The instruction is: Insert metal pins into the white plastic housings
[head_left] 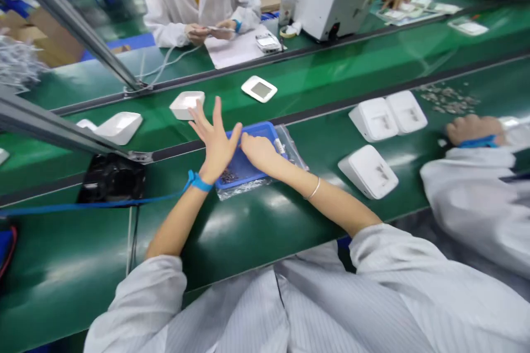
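Note:
My left hand (217,140) is raised with its fingers spread and holds nothing; a blue wrist strap (199,181) circles its wrist. Beside it, my right hand (259,151) is over a blue tray (248,168), its fingers curled closed near the left thumb. Whatever those fingers may hold is hidden. Small dark parts (229,175) lie in the tray's near left corner. Under the tray sticks out a clear plastic bag (293,146). Farther right on the bench stand three white sloped housings, the nearest white housing (366,172) apart from the other two.
A conveyor belt (331,74) runs beyond the bench, carrying white shells (120,128) and a white device with a grey screen (259,89). A black fan (112,179) sits at left. Another person's hand (474,131) rests at right near scattered small parts (449,98). Someone works opposite.

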Demonstrator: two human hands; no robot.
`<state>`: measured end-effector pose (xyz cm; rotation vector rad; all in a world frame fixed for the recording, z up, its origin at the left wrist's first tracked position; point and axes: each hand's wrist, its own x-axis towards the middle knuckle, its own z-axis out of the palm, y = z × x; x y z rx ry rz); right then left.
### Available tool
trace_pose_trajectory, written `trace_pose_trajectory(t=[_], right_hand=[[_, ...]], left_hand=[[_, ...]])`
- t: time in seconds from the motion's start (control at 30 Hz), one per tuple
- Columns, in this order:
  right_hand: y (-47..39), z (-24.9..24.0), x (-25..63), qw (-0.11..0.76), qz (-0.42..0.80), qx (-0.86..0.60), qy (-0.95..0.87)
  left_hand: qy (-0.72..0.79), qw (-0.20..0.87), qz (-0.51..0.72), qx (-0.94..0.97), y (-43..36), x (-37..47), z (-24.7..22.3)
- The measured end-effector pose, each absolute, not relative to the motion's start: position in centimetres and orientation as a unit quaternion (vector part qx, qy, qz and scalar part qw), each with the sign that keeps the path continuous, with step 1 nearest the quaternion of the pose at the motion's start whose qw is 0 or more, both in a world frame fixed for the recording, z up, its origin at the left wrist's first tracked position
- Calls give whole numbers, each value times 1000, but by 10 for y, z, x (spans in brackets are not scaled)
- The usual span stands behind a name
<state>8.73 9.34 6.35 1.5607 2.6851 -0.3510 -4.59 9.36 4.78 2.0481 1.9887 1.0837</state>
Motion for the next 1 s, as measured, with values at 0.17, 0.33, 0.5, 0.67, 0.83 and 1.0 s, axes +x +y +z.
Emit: trace_pose_trajectory(t=[0.17,0.33,0.5,0.67,0.83,1.0], right_hand=[[20,80,175,-50,-126,610,781],[-47,50,284,-107,-20,839,534],[-96,23,273,-96,-119,838,524],[-113,28,195,-174,-344,654,651],[-102,29,181,-157,-342,637,672],[-91,34,199,-137,-281,652,691]], left_hand=[[330,2,386,861,-34,7,10],[9,65,168,984,-79,17,-15],[248,188,161,937,-74,31,-18],[307,241,177,904,-69,22,-26],[355,272,180,876,-64,8,-21],[360,297,177,867,-56,7,-16]])
